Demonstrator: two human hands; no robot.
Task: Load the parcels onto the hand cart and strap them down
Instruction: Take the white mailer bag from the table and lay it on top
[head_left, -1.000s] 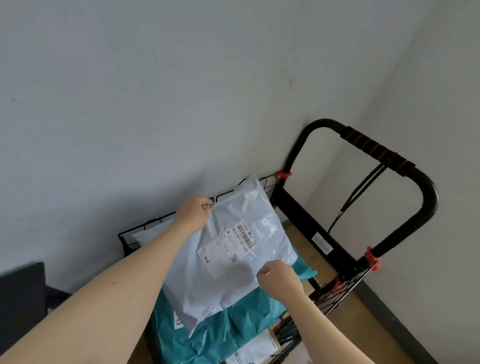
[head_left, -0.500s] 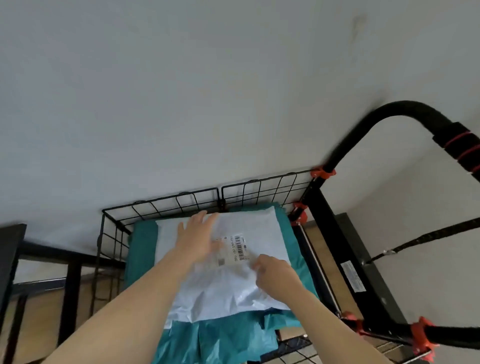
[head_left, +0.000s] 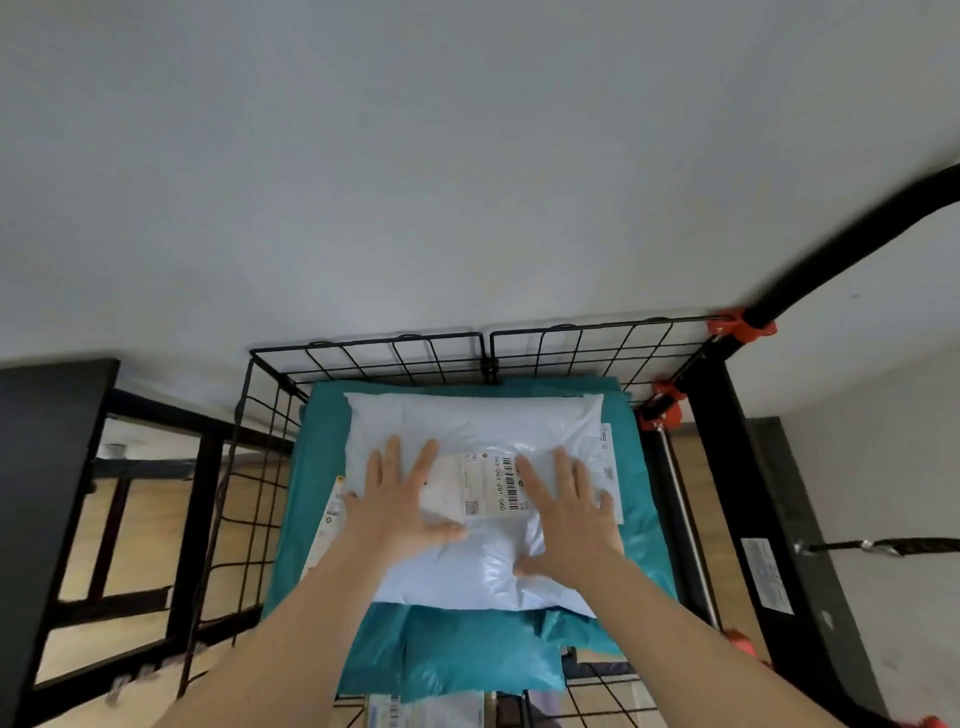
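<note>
A white poly-bag parcel with a barcode label lies flat on top of teal parcels inside the hand cart's black wire basket. My left hand rests palm down on the white parcel's left half, fingers spread and straight. On its right half my right hand presses flat in the same way. Another labelled parcel peeks out under the teal ones at the bottom edge. A black strap with a metal hook hangs at the far right.
The cart's black handle with orange clamps rises at the upper right. A white wall stands close behind the cart. A black frame stands to the left over a wooden floor.
The white parcel went from being held up by both hands to lying flat on the teal parcels. Both hands let go of its edges and now press on top with open palms.
</note>
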